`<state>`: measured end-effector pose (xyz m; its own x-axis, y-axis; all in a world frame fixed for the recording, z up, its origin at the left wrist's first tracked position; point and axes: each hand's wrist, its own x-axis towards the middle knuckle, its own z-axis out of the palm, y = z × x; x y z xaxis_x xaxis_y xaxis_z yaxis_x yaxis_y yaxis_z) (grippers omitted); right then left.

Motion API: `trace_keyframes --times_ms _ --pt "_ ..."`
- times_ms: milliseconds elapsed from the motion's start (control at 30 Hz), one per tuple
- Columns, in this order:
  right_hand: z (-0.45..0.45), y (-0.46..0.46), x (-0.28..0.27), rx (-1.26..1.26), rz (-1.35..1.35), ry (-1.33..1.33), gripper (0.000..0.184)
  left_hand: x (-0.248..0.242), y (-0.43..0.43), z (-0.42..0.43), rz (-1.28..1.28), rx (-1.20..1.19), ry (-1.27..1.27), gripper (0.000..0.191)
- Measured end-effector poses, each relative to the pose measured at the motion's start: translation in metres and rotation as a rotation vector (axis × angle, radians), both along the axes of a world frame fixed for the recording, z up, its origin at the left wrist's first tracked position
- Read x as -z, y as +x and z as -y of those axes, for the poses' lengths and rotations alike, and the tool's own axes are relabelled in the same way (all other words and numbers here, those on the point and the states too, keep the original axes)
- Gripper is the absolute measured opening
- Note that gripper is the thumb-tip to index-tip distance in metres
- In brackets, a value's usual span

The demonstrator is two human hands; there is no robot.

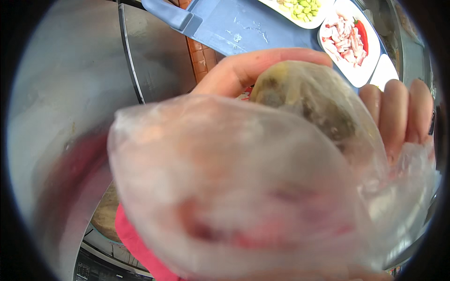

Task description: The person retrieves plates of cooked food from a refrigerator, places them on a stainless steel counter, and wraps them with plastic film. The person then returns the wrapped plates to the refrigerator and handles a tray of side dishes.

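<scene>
A clear plastic bag (228, 158) fills the middle of the head view, very near the camera and blurred. Reddish and pale shapes show through it. Behind it is a bagged greenish-brown lump (327, 119) in clear plastic; whether this is part of the same bag I cannot tell. My left hand (239, 70) reaches round the far side of the plastic, one finger extended along its top edge, the palm hidden. On the right, my right hand (397, 112) has its fingers curled at the gathered plastic; its thumb is hidden. A pink sleeve (140, 242) shows at lower left.
A blue tray (246, 24) with a handle lies beyond, holding a white plate of green beans (304, 8) and one of sliced raw meat (346, 42) with a red chilli. Left stands a grey metal refrigerator (70, 70). Below are a round wooden board (107, 214) and a black appliance (102, 268).
</scene>
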<state>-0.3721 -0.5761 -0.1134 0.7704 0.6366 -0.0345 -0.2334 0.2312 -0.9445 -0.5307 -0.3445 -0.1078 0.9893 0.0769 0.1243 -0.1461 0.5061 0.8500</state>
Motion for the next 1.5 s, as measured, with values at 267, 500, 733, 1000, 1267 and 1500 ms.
trace_keyframes --times_ms 267,500,733,1000,1267,1500 --pt "0.024 -0.009 -0.015 -0.087 0.234 -0.023 0.019 -0.01 -0.002 0.021 0.049 0.094 0.077 0.03" --pt "0.045 0.003 -0.014 -0.141 0.331 -0.033 0.021 -0.005 0.012 0.031 0.031 0.077 0.101 0.029" --pt "0.042 0.021 -0.018 -0.127 0.444 -0.065 0.023 0.019 0.047 0.01 -0.063 -0.084 0.055 0.028" --pt "-0.001 0.092 0.066 0.085 0.261 -0.415 0.022 0.09 0.14 0.001 -0.044 -0.084 0.728 0.027" --pt "-0.003 0.099 0.104 0.116 0.421 -0.692 0.034 0.107 0.14 -0.002 -0.315 -0.243 1.157 0.026" --pt "-0.049 0.06 0.089 -0.062 0.872 -0.344 0.041 0.076 0.153 0.038 -0.111 -0.087 0.398 0.054"
